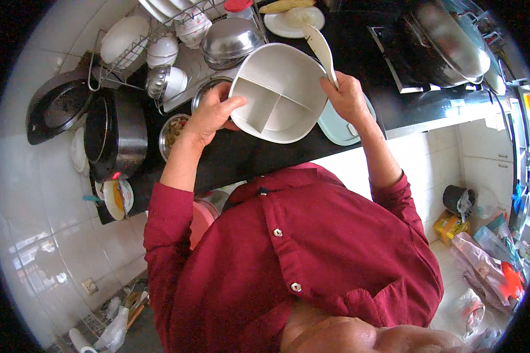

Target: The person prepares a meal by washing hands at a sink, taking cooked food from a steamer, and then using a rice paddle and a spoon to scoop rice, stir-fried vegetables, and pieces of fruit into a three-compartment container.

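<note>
Between my hands, above the black countertop (238, 154), is a pale grey divided lunch box (287, 70), tilted so its three bare compartments show. My left hand (214, 110) grips its left wall, thumb over the rim. A cream rice paddle (321, 48) is held in my right hand (346, 97), which also touches the box's right rim. The paddle's blade points up and away, with bits of food stuck on it. Under my right forearm lies a pale teal lid (342, 125) on the counter. A metal bowl of food (170, 132) sits beside my left wrist, partly hidden by it.
A wire dish rack (115, 73) with bowls and plates stands back left. Near it are a dark pot (123, 132) and a shallow metal pan (232, 39). A plate (274, 22) with corn lies at the back. A large lidded wok (446, 48) occupies the stove at right.
</note>
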{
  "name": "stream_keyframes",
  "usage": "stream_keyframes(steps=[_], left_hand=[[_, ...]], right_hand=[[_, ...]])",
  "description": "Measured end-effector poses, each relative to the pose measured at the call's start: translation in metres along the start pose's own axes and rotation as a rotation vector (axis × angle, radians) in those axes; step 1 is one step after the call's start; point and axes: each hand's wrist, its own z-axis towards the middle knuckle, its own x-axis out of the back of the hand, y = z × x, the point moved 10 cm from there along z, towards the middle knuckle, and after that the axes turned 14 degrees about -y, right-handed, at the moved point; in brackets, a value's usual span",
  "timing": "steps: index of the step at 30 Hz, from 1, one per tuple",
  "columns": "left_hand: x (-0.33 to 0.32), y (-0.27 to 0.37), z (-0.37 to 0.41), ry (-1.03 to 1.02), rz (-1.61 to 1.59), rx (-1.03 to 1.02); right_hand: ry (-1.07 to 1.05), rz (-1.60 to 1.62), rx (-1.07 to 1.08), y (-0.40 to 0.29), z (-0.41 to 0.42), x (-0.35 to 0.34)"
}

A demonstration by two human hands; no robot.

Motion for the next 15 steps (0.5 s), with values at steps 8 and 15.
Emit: stream_keyframes(steps=[8, 15], left_hand=[[-0.010, 0.020, 0.009, 0.159, 0.272, -0.093], [0.001, 0.016, -0.001, 0.181, 0.136, -0.097]], right_hand=[[-0.087, 0.349, -0.074, 0.036, -0.011, 0.000], [-0.370, 1.087, 0.084, 0.037, -0.021, -0.024]])
